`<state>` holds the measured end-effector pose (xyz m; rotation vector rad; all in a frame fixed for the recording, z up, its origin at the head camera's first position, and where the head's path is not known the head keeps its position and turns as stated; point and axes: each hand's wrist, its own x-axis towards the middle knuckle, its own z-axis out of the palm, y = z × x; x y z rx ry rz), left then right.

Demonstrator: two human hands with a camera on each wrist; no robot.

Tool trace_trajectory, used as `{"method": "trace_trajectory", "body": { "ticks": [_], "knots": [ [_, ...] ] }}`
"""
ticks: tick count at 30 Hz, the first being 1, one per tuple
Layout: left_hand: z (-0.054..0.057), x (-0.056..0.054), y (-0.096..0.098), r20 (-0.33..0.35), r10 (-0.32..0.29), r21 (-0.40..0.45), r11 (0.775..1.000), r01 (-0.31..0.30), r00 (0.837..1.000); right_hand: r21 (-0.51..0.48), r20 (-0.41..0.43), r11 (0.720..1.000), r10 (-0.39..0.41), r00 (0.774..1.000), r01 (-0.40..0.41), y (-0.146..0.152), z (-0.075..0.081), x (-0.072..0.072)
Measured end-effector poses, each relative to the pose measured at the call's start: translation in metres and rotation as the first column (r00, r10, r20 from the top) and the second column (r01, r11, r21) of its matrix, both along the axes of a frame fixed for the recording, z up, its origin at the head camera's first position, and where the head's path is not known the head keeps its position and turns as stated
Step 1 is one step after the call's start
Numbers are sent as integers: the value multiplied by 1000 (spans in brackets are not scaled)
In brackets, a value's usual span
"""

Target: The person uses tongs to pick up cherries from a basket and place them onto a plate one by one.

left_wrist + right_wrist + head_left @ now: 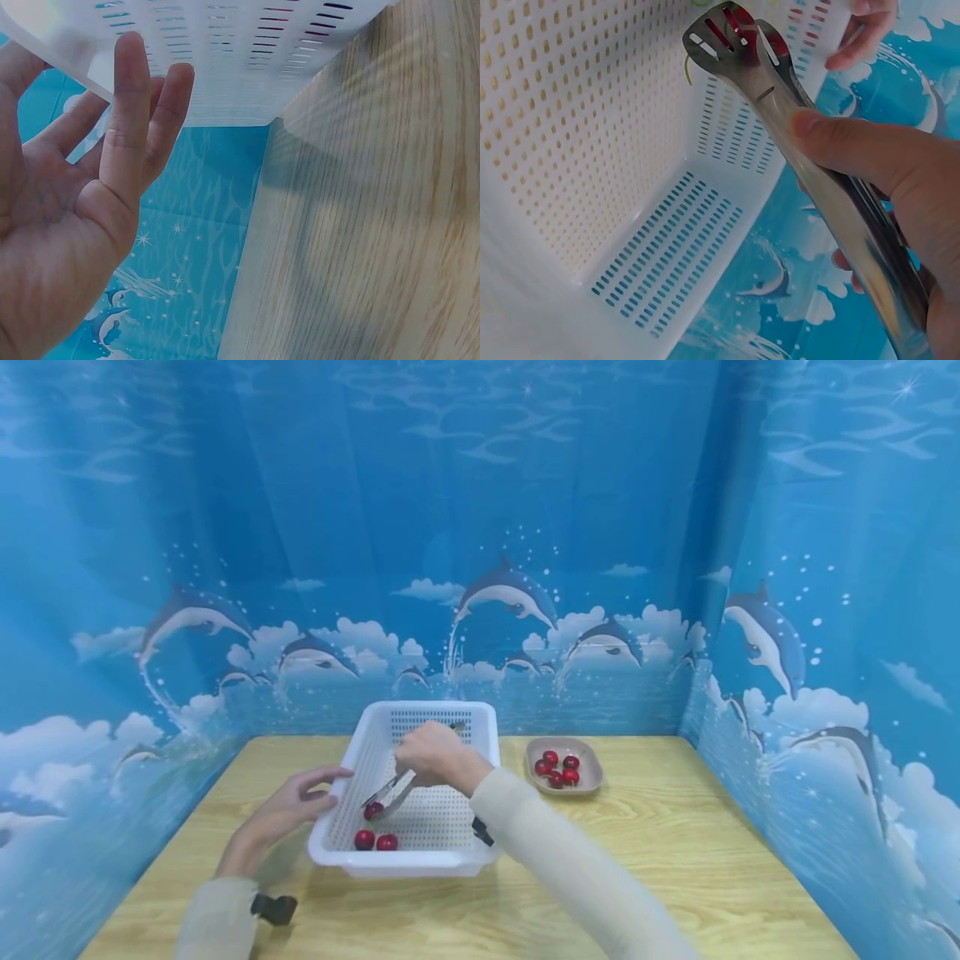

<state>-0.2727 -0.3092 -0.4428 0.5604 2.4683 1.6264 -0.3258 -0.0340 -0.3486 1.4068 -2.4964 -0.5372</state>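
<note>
1. Your right hand (435, 753) grips one pair of metal tongs (821, 191), its thumb pressed along one arm, above one white perforated basket (420, 861).

2. One cherry (372, 811) sits at the slotted heads of the tongs, nearer you and left of your right fingers; a green stem shows beside the heads in the right wrist view.

3. Two loose cherries (364, 840) rest on the basket floor beside each other, closer to you than the tongs' cherry, and to the right of your left fingers.

4. Your left hand (288, 810) touches the basket's left rim, fingers extended: some reach the rim, while two stand straight beside the outer wall.

5. One beige bowl (589, 779) stands to the right of your right fingers, just outside the basket, with five cherries (551, 757) visible in it.

6. Two cream sleeves (570, 868) cover your arms, and one black device (276, 909) shows beneath each wrist, over one wood-grain table (675, 852). Beyond your fingers, dolphins leap across a blue curtain (375, 518).
</note>
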Motion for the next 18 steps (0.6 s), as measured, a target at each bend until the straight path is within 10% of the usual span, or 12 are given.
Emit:
{"method": "trace_trajectory", "body": {
  "ticks": [18],
  "knots": [
    [0, 0, 1, 14, 9, 7, 1000, -9, 1000, -249, -86, 964, 76, 993, -96, 72, 25, 13]
  ]
}}
